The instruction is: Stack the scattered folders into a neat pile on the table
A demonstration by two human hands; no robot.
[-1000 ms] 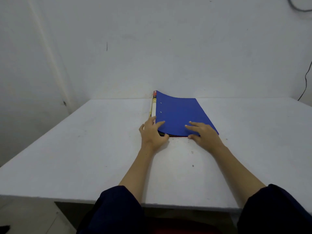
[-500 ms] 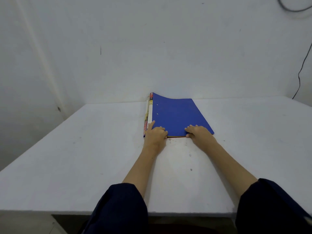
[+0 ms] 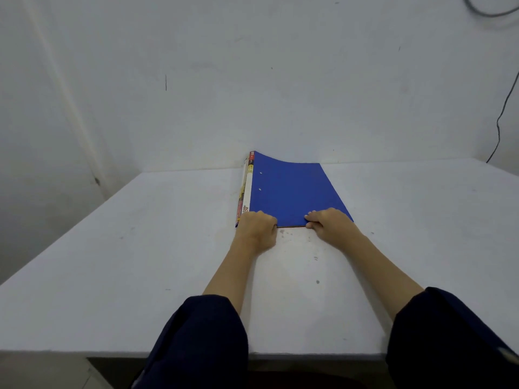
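A pile of folders lies on the white table (image 3: 134, 262), far side close to the wall. On top is a blue folder (image 3: 292, 189) with two rivets near its spine and a far corner curling up. Yellow, red and white spines (image 3: 245, 192) of the folders beneath show along the pile's left side. My left hand (image 3: 257, 228) is curled on the pile's near left corner. My right hand (image 3: 330, 223) is curled on the near edge toward the right corner, fingertips on the blue cover and thumb at the edge.
A white wall (image 3: 252, 94) rises just behind the pile. A black cable (image 3: 501, 116) hangs down the wall at the far right. The table's front edge (image 3: 309, 355) runs just ahead of my dark sleeves.
A second ago both hands lay flatter on the blue cover; their fingers have since curled onto the pile's near edge. The pile sits squarer, and the view has shifted slightly.
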